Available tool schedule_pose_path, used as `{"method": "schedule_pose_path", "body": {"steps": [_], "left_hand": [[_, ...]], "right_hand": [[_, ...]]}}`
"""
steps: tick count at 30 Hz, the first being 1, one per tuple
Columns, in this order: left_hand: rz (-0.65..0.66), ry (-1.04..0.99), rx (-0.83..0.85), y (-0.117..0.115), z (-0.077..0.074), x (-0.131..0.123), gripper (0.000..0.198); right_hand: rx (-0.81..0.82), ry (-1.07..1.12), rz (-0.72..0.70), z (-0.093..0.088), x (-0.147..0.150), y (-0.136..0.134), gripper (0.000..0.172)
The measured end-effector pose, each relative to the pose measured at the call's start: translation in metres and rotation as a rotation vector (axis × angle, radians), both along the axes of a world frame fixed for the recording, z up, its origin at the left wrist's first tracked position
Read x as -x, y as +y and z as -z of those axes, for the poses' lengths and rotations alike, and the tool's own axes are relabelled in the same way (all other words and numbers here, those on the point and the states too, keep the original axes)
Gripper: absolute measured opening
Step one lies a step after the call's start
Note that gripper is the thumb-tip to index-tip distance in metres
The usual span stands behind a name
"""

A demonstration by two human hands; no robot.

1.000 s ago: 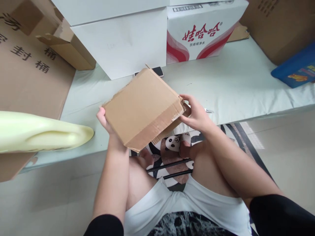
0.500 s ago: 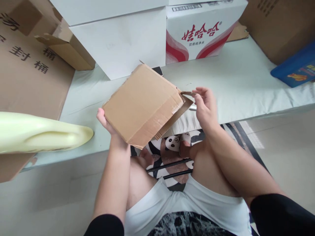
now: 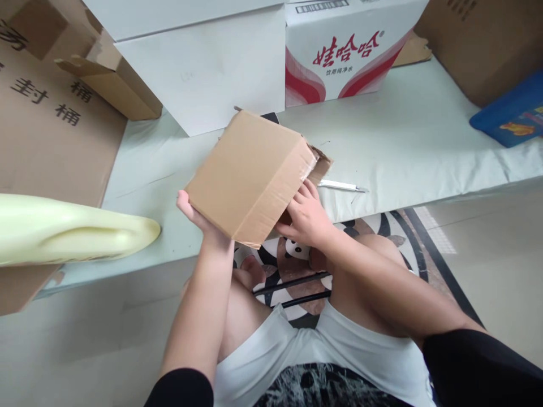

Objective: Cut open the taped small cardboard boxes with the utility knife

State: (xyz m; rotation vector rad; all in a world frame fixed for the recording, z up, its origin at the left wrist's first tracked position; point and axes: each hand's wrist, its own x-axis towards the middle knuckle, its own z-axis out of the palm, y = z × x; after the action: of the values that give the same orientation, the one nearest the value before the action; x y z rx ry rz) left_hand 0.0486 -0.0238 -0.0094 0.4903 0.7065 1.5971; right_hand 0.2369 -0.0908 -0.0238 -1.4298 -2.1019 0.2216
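Note:
A small brown cardboard box (image 3: 248,172) is held tilted above the front edge of the pale table (image 3: 403,141). My left hand (image 3: 195,213) grips its left lower corner from underneath. My right hand (image 3: 306,217) presses against the box's near right side, its fingers bent up under the taped edge. A torn flap (image 3: 320,164) sticks out at the box's right end. Just right of the box, a thin silver tool (image 3: 339,185) lies on the table.
A white carton (image 3: 212,73) and a red-and-white printed carton (image 3: 343,51) stand behind. Big brown cartons (image 3: 46,130) lean at left, another brown box (image 3: 487,45) and a blue package (image 3: 509,116) at right. A pale yellow plastic object (image 3: 72,229) juts in from the left. A dark phone (image 3: 271,117) peeks out behind the box.
My right hand let go of the flap at the box's right end and dropped to the box's near side. The box turned a little, and the silver tool came into view.

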Motion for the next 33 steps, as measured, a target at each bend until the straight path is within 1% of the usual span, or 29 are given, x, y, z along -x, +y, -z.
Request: {"method": "schedule_pose_path", "body": {"steps": [3,6,9,11,14,17,20,22,24,25,26,27,28,30,33], "left_hand": [[0.053,-0.011,0.006,-0.002,0.003,-0.002,0.057],[0.057,-0.009,-0.012,-0.003,0.004,-0.003,0.059],[0.050,-0.008,-0.004,-0.002,0.004,-0.003,0.059],[0.043,-0.012,0.012,-0.001,0.004,-0.003,0.057],[0.021,-0.008,0.056,-0.001,0.004,-0.005,0.057],[0.013,0.016,0.088,-0.002,0.002,-0.007,0.061],[0.003,0.022,0.115,-0.003,-0.002,-0.008,0.067],[-0.009,0.023,0.113,-0.003,-0.004,-0.007,0.066],[-0.008,0.017,0.090,-0.002,-0.005,-0.005,0.063],[-0.003,0.007,0.081,-0.002,-0.005,-0.005,0.062],[-0.002,-0.005,0.079,-0.002,-0.004,-0.005,0.062],[-0.003,-0.015,0.081,-0.002,-0.003,-0.006,0.062],[-0.008,-0.017,0.082,-0.003,-0.002,-0.007,0.060],[-0.016,-0.002,0.070,-0.005,-0.001,-0.012,0.056],[0.001,0.027,0.024,-0.009,0.000,-0.019,0.051]], "right_hand": [[-0.005,-0.047,-0.038,0.000,0.006,-0.004,0.032],[-0.017,-0.088,-0.070,0.003,0.011,-0.008,0.031],[-0.063,-0.129,-0.034,0.007,0.016,-0.010,0.028],[-0.145,-0.141,0.010,0.009,0.018,-0.010,0.023],[-0.330,-0.124,0.028,0.011,0.021,-0.009,0.019],[-0.503,-0.089,0.013,0.011,0.025,-0.010,0.020],[-0.583,-0.066,-0.038,0.013,0.031,-0.012,0.021],[-0.551,-0.035,-0.090,0.016,0.034,-0.015,0.020],[-0.410,0.016,-0.109,0.020,0.037,-0.018,0.010],[-0.314,0.042,-0.099,0.022,0.038,-0.019,0.013],[-0.218,0.060,-0.082,0.023,0.038,-0.020,0.021],[-0.137,0.069,-0.068,0.024,0.038,-0.020,0.027],[-0.082,0.072,-0.062,0.025,0.037,-0.020,0.029],[-0.041,0.080,-0.065,0.025,0.035,-0.018,0.029],[-0.068,0.105,-0.048,0.025,0.033,-0.015,0.033]]}}
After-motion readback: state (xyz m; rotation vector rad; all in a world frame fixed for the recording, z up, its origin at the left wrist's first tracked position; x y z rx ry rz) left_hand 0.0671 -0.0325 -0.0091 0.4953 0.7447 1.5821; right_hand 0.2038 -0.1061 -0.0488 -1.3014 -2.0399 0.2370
